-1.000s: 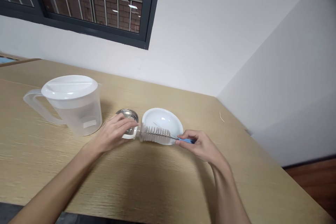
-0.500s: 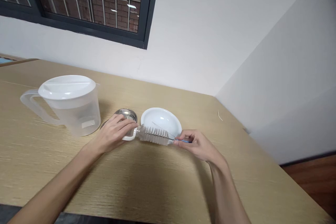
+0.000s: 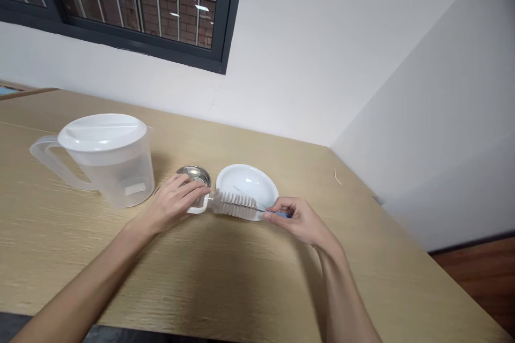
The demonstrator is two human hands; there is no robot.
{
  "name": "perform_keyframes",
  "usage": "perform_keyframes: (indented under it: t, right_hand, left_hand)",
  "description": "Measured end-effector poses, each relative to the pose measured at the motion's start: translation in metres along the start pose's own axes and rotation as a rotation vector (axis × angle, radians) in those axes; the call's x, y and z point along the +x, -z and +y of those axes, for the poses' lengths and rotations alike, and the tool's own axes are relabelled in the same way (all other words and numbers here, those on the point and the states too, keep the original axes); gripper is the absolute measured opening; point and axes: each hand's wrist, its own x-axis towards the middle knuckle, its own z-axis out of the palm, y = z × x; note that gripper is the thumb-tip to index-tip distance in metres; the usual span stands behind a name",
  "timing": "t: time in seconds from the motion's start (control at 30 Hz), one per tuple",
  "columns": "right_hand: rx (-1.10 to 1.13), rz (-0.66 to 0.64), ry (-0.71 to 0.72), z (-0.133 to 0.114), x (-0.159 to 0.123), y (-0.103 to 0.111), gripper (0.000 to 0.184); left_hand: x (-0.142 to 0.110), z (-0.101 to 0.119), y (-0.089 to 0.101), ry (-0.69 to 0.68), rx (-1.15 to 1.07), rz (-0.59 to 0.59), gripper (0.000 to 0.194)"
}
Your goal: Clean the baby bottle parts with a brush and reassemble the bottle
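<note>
My left hand (image 3: 175, 203) is closed over a small white-rimmed item (image 3: 198, 208) lying on the wooden table (image 3: 225, 278); most of that item is hidden under my fingers. My right hand (image 3: 298, 220) pinches the blue handle (image 3: 281, 215) of a bottle brush. Its bristle head (image 3: 235, 204) lies level between my hands, and the tip meets the white-rimmed item. A white plate (image 3: 249, 181) sits just behind the brush. A small steel bowl (image 3: 195, 172) stands behind my left fingers.
A clear plastic pitcher (image 3: 107, 163) with a white lid stands at the left, handle pointing left. White walls close off the table at the back and right. A dark-framed window (image 3: 132, 5) is above. A tiny sliver (image 3: 337, 177) lies near the right edge.
My right hand and the brush have slid a little to the left, toward my left hand. The left hand has stayed put.
</note>
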Motion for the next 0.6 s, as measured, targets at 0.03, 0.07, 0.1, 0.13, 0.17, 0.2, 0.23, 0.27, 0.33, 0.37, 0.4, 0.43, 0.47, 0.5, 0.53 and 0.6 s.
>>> perform_keyframes:
  t: [0.03, 0.07, 0.1, 0.13, 0.17, 0.2, 0.23, 0.27, 0.33, 0.37, 0.4, 0.43, 0.47, 0.5, 0.53, 0.6]
  right_hand:
    - [-0.016, 0.015, 0.009, 0.000, 0.000, -0.001, 0.033]
    - [-0.031, 0.030, 0.018, 0.000, 0.001, -0.003, 0.032]
    - [-0.045, 0.041, 0.025, 0.000, 0.001, -0.004, 0.030]
    - [-0.060, 0.051, 0.032, 0.001, 0.001, -0.005, 0.029]
    - [-0.076, 0.060, 0.038, 0.002, 0.001, -0.006, 0.027]
    - [-0.091, 0.069, 0.043, 0.003, 0.001, -0.007, 0.027]
    - [-0.103, 0.076, 0.048, 0.004, 0.001, -0.007, 0.027]
    - [-0.113, 0.085, 0.053, 0.005, 0.001, -0.007, 0.026]
    - [-0.115, 0.096, 0.061, 0.007, 0.001, -0.006, 0.027]
    - [-0.108, 0.092, 0.063, 0.008, 0.001, -0.006, 0.027]
    - [-0.098, 0.082, 0.062, 0.008, 0.001, -0.005, 0.028]
    - [-0.086, 0.069, 0.061, 0.008, 0.000, -0.005, 0.028]
    - [-0.074, 0.052, 0.061, 0.007, 0.000, -0.005, 0.029]
    - [-0.063, 0.033, 0.061, 0.006, -0.001, -0.005, 0.029]
    - [-0.053, 0.018, 0.061, 0.005, -0.001, -0.004, 0.029]
    - [-0.038, -0.009, 0.056, 0.002, -0.003, -0.003, 0.029]
  left_hand:
    - [0.000, -0.002, 0.000, 0.018, -0.012, -0.005, 0.035]
    - [0.000, -0.003, 0.001, 0.038, -0.026, -0.008, 0.034]
    - [0.000, -0.005, 0.002, 0.059, -0.040, -0.010, 0.033]
    - [0.000, -0.007, 0.003, 0.079, -0.051, -0.010, 0.034]
    - [0.000, -0.009, 0.003, 0.095, -0.056, -0.012, 0.034]
    - [0.000, -0.010, 0.004, 0.107, -0.056, -0.015, 0.034]
    - [-0.001, -0.011, 0.005, 0.116, -0.053, -0.018, 0.034]
    - [-0.001, -0.012, 0.006, 0.119, -0.050, -0.021, 0.034]
    - [-0.001, -0.011, 0.007, 0.110, -0.045, -0.019, 0.033]
    - [-0.001, -0.010, 0.007, 0.098, -0.042, -0.017, 0.033]
    - [-0.001, -0.009, 0.007, 0.084, -0.036, -0.010, 0.032]
    - [0.000, -0.008, 0.007, 0.068, -0.028, -0.005, 0.032]
    - [0.000, -0.007, 0.006, 0.053, -0.017, -0.003, 0.031]
    - [0.000, -0.006, 0.006, 0.039, -0.005, -0.005, 0.032]
    - [0.000, -0.005, 0.005, 0.026, 0.007, -0.008, 0.032]
    - [0.000, -0.004, 0.004, 0.010, 0.018, -0.015, 0.032]
